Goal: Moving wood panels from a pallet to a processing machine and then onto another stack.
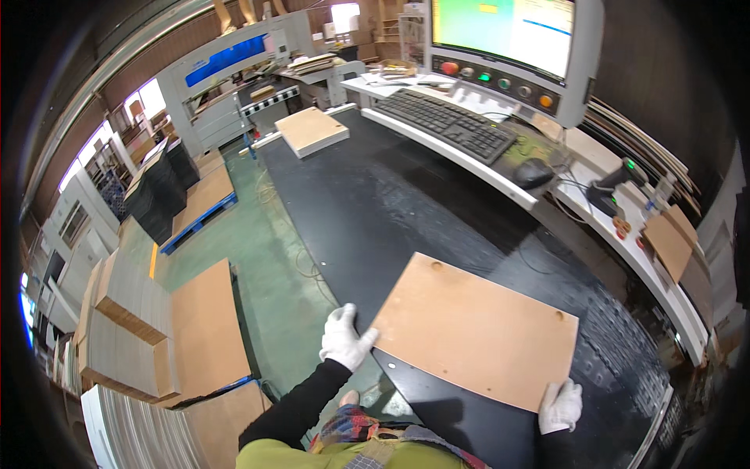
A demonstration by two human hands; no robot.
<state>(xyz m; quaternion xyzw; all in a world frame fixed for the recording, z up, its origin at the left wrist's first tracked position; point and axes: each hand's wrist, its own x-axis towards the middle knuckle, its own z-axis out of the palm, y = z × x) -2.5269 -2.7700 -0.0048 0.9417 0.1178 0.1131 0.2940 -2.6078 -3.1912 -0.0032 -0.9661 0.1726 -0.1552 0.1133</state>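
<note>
A flat light-brown rectangular wood panel (476, 332) with small round marks near its edges lies over the black worktable (367, 211) in front of me. My left hand (345, 338), in a white glove, is at the panel's near left corner. Its thumb reaches the panel edge, while the fingers are spread away from it, beside the table edge. My right hand (561, 406), also gloved in white, grips the panel's near right corner. The fingers under the panel are hidden there.
A small stack of panels (312, 131) sits at the table's far end. A keyboard (445, 123), mouse (533, 173) and handheld scanner (613, 187) rest on a white shelf beneath a monitor (504, 35). Stacked panels (129, 328) and a blue pallet (199, 223) stand at left.
</note>
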